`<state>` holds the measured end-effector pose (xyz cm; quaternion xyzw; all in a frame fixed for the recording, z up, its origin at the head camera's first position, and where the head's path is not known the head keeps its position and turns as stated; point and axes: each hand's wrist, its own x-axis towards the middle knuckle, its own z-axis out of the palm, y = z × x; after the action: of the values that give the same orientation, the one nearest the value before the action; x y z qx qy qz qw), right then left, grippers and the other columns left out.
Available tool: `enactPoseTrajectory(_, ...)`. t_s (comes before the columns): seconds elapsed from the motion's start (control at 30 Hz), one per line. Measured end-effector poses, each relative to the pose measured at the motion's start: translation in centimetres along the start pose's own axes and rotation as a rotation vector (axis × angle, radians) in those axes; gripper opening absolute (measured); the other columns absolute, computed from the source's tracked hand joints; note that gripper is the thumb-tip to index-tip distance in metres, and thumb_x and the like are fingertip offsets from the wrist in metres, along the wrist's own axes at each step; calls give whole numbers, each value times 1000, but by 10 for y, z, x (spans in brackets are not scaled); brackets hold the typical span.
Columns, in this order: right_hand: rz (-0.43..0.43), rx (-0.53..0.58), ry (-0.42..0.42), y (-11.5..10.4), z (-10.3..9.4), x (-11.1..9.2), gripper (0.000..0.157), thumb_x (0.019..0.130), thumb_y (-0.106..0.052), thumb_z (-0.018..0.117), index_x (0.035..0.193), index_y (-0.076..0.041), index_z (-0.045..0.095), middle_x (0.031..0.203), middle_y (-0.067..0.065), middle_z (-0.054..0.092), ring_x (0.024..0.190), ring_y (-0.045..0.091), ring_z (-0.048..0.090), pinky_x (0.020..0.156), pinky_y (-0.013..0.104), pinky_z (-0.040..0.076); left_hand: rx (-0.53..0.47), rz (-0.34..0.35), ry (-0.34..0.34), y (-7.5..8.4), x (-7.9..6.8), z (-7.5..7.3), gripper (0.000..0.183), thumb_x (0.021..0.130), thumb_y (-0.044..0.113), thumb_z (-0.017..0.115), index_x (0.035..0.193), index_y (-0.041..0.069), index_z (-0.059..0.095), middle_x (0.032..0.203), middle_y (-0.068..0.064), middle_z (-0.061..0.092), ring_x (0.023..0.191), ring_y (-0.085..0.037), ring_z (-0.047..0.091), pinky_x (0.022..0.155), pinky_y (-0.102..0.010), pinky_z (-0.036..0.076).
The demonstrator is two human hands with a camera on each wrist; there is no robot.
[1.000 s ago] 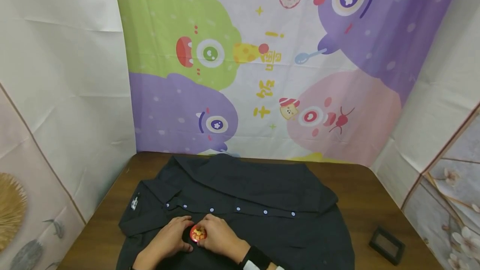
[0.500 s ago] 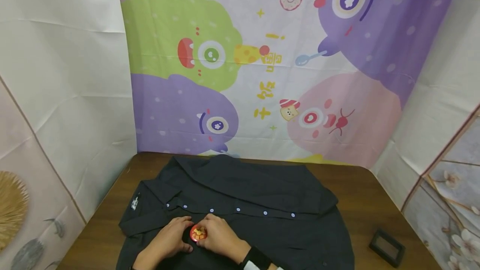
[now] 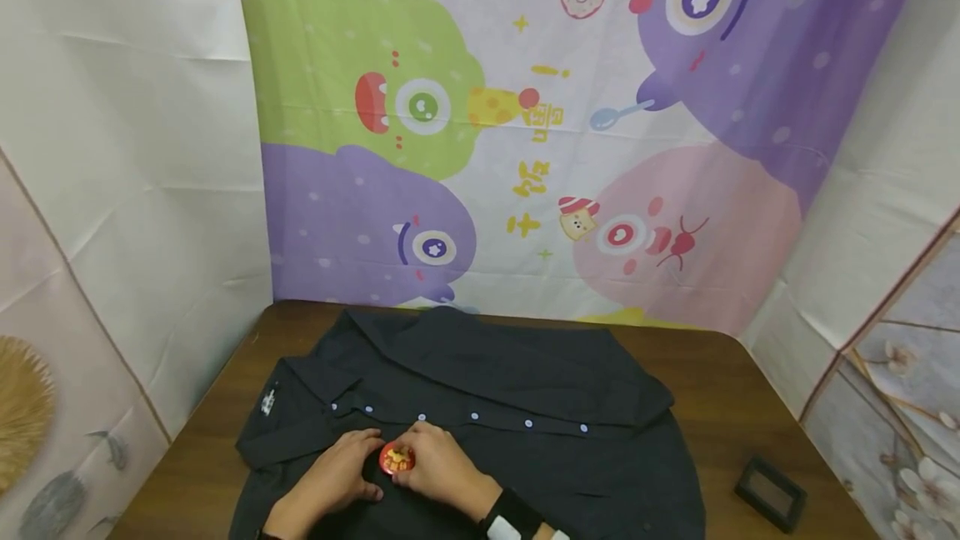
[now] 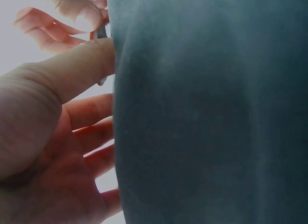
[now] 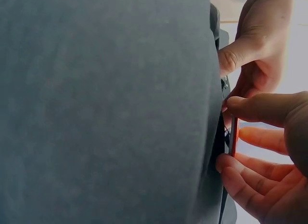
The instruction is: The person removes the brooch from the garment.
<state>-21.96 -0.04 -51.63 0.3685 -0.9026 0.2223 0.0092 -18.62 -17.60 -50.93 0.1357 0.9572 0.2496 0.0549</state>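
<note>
A round red badge (image 3: 388,458) with a yellow picture lies against the front of a dark shirt (image 3: 577,469), below its row of white buttons (image 3: 475,416). My right hand (image 3: 442,465) pinches the badge at its edge; seen from the right wrist, the badge (image 5: 234,137) stands edge-on between thumb and fingers, close to the cloth. To the left of the badge, my left hand (image 3: 333,473) rests on the shirt with thumb and fingers spread apart. Its fingertips touch the cloth (image 4: 192,118) in the left wrist view. The back of the badge is mostly hidden.
The shirt covers much of the brown wooden table (image 3: 697,373). A small black rectangular frame (image 3: 761,509) lies near the right edge. Behind the table hangs a cartoon-print cloth (image 3: 517,273), with white sheeting (image 3: 180,190) at the side.
The hands and the badge hold almost the same place. Only a very slight shift of the whole view shows.
</note>
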Motion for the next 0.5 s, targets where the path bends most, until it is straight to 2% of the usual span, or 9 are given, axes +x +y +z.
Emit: enactPoseTrajectory(0.5,-13,11,36,7,-5,-3,31,70,-29,79,96,-14,71,88,-3,62,75,3,54,63,18,48,-6,-23,-4,0,2,1,58,57,18,85,107,-1,62,123,-21,57,116,-40,47,96,-58,40)
